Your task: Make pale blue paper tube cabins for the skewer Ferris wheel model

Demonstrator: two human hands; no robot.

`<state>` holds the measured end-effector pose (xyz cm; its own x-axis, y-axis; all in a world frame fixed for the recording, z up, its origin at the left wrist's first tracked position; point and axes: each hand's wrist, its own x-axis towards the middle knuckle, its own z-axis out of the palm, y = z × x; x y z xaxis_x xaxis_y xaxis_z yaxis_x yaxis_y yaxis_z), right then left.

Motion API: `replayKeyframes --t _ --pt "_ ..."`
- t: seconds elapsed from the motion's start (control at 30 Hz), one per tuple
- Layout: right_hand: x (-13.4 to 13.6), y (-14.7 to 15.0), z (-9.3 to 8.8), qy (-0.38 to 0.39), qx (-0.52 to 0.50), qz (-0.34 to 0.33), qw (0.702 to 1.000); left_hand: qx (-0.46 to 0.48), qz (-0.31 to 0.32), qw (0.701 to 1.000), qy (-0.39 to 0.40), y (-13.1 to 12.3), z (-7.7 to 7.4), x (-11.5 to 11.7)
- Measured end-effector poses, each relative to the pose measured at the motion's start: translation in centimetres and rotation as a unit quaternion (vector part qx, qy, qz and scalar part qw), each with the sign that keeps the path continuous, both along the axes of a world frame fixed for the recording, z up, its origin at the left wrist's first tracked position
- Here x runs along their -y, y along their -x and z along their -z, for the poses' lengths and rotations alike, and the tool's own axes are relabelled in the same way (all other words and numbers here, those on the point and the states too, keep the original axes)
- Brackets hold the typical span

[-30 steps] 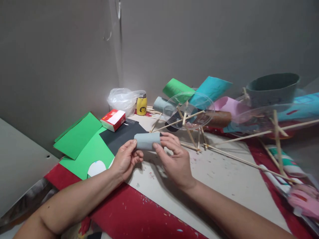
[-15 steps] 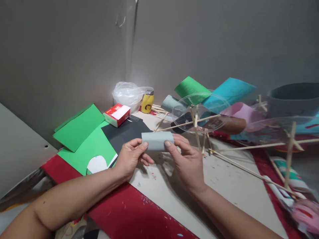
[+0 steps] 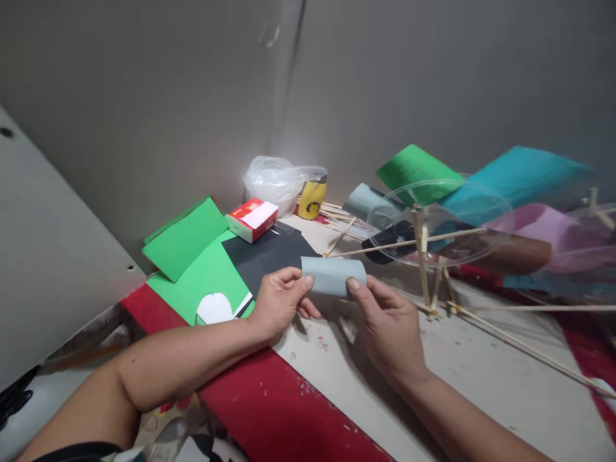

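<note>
A pale grey-blue paper roll is held level above the table, between my two hands. My left hand pinches its left end, thumb in front and the lower fingers curled beneath. At the roll's right end, my right hand grips it with the thumb on the near face; its other fingers are partly hidden behind the paper. Black sheets lie just beyond my left hand.
Green sheets, a red and white box, a plastic bag and a yellow can stand at the left and back. Wooden sticks, a clear round lid and coloured paper rolls fill the right.
The view has swung left, so everything appears shifted to the right. Both hands still hold the paper roll in nearly the same pose.
</note>
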<state>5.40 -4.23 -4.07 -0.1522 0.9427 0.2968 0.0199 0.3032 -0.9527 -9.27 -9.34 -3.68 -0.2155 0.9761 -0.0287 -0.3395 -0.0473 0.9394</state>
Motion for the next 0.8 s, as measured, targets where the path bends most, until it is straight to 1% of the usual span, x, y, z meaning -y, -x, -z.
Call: replayKeyframes --t 0.13,0.27,0.33,0.4,0.47,0.53,0.6,0.7,0.8 --pt "-0.1 0.9 -0.1 0.009 -0.004 -0.007 1.000 0.024 0.000 0.999 -0.024 0.3 0.5 -0.2" --pt "-0.3 1.8 -1.1 0.053 0.000 -0.040 0.998 0.023 -0.021 0.999 -0.018 0.8 0.8 -0.2" --pt "-0.1 1.7 -1.8 0.037 -0.001 -0.035 0.999 0.021 -0.007 0.999 -0.024 0.8 0.8 -0.1" --pt "0.6 1.3 -2.4 0.013 -0.004 -0.026 1.000 0.024 0.024 0.999 -0.029 0.8 0.7 0.1" --pt "1.6 0.8 -2.5 -0.009 -0.013 -0.014 1.000 0.022 0.052 0.998 -0.041 0.7 0.8 0.3" --pt "2.5 0.4 -2.0 -0.026 -0.026 -0.002 0.999 0.014 0.071 0.996 -0.044 0.6 0.9 0.4" --pt "3.2 0.1 -0.9 -0.030 -0.045 0.007 0.998 -0.003 0.081 0.996 -0.049 0.5 1.2 0.5" --pt "3.6 -0.2 0.8 -0.006 -0.084 0.001 0.996 -0.032 0.087 0.994 -0.053 0.3 1.6 0.5" --pt "3.5 -0.2 2.0 0.007 -0.094 0.004 0.996 -0.051 0.089 0.993 -0.058 0.3 2.0 0.3"
